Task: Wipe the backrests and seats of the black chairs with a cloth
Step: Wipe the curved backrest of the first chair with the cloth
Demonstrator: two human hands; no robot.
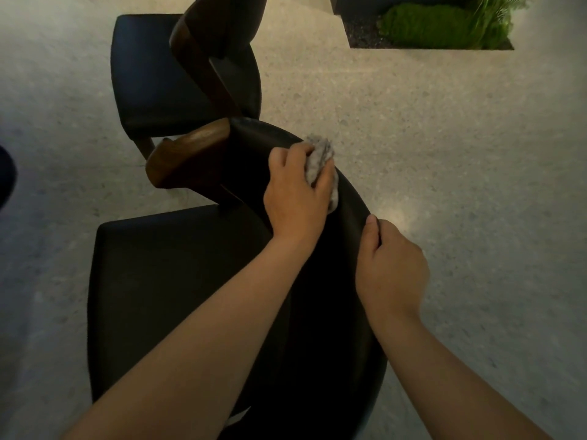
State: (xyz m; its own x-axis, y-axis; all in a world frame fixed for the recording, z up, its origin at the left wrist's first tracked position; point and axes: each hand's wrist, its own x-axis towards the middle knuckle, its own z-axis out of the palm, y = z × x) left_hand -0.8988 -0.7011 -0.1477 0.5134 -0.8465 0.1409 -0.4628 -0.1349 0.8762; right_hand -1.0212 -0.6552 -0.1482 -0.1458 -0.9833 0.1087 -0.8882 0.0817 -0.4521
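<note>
Cloth [320, 157] is bunched in our left hand [297, 192], pressed on the backrest [352, 201] rim; our right hand [392, 271] clamps the rim nearby, likely for steadiness.

The left hand [297, 192] grips a grey cloth [320, 160] against the top of the near chair's backrest [330, 312]. The right hand [392, 271] grips the backrest's rim just beside it. Beyond the backrest stands a 2nd black chair [143, 74].
</note>
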